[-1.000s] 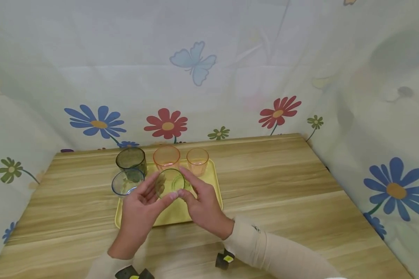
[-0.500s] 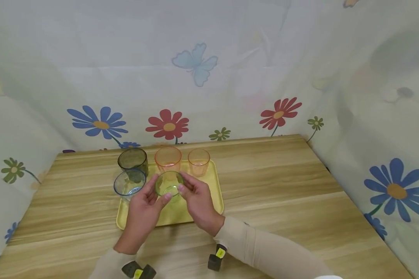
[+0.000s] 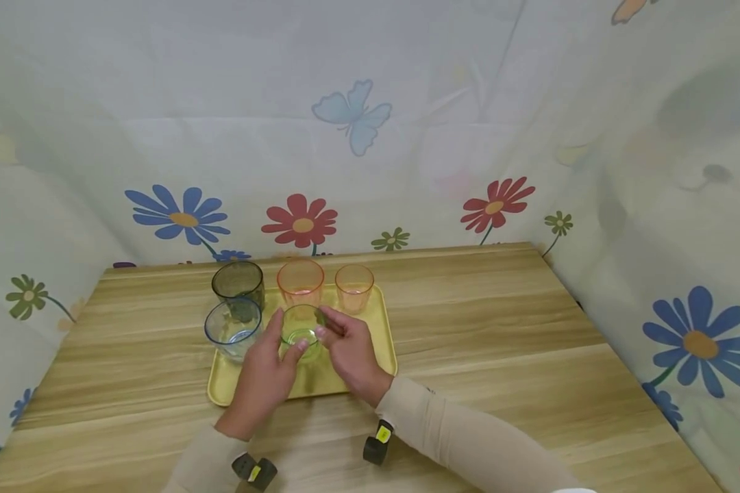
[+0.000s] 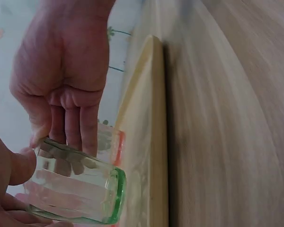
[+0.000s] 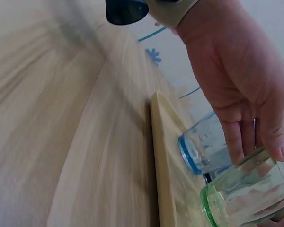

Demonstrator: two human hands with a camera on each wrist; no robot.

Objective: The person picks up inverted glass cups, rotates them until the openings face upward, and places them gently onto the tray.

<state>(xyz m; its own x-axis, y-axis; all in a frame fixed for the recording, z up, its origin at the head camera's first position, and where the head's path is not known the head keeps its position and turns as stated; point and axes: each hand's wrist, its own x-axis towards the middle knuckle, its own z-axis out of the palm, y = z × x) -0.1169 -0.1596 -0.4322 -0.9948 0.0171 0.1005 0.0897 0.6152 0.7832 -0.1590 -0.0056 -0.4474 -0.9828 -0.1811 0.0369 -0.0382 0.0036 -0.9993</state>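
Observation:
A clear green drinking glass is held between both hands above the front part of the yellow tray. My left hand grips its left side, thumb toward me and fingers around the far side. From the right, my right hand holds it likewise, thumb near the rim. In the left wrist view the glass's thick green base points down, close over the tray. The right wrist view also shows that base, with a blue glass standing beyond it.
On the tray stand a blue-rimmed glass left of the hands, a dark grey glass behind it, and a larger orange glass and smaller orange glass at the back. A wooden table meets a flower-printed backdrop.
The green glass has come down toward the tray and turned more upright, its mouth facing less toward me. Both hands moved with it and keep their hold. The other glasses stay put.

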